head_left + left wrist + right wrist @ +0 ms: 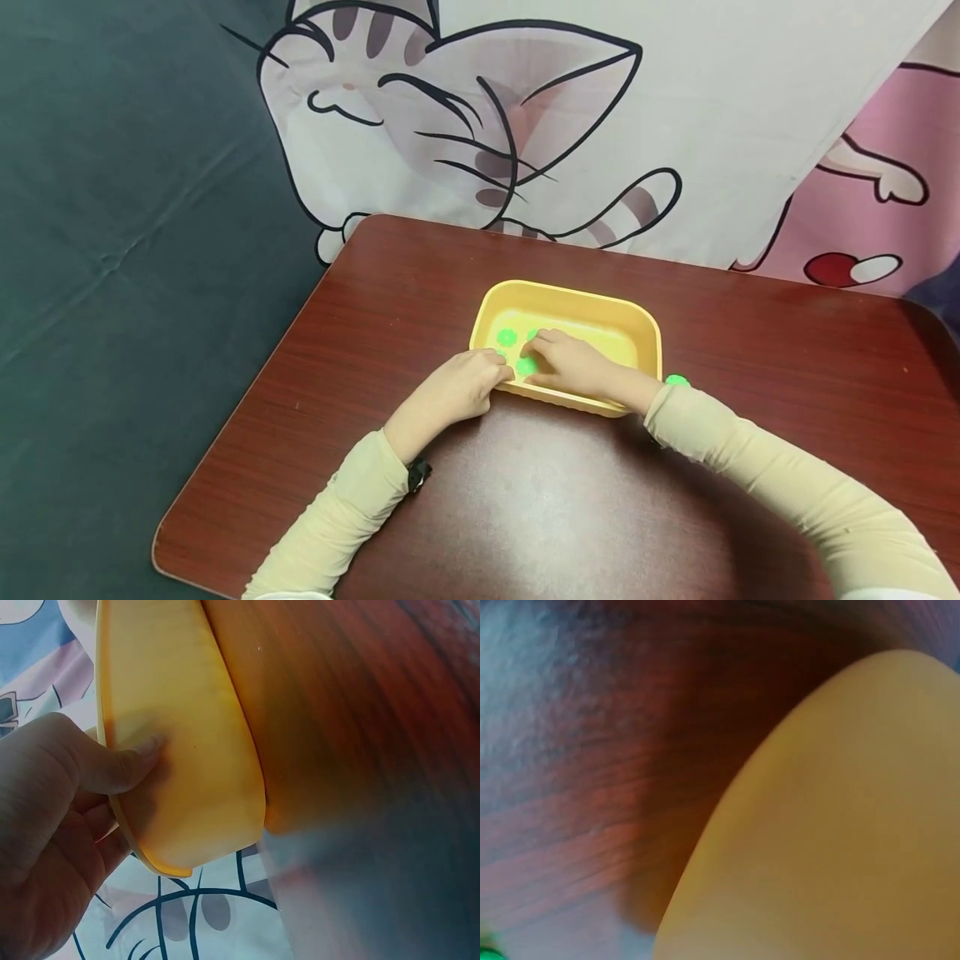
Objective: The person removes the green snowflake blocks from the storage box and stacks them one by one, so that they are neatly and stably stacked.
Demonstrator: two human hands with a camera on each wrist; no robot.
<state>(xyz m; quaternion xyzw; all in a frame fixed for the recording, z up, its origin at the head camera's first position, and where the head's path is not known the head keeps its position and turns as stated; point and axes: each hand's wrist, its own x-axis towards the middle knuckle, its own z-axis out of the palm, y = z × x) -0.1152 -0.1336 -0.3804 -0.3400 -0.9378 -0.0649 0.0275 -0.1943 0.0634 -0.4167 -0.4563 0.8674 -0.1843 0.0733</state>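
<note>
A yellow plastic tub (570, 300) stands on the table with several small green, flower-like discs (507, 337) at its left end. My left hand (467, 383) grips the near left corner of the tub's rim. In the left wrist view, the left thumb (124, 766) presses the outer wall, with the other fingers over the rim. My right hand (573, 364) reaches into the tub, its thumb and fingers curled around a green disc (527, 367) near the front wall. The tub's wall (832, 825) fills much of the right wrist view, where that hand is out of sight.
Another green piece (677, 380) lies on the table just right of the tub, partly behind the right sleeve (795, 479). The reddish-brown table (360, 325) has rounded corners. A cloth with a cartoon cat (465, 108) hangs behind its far edge.
</note>
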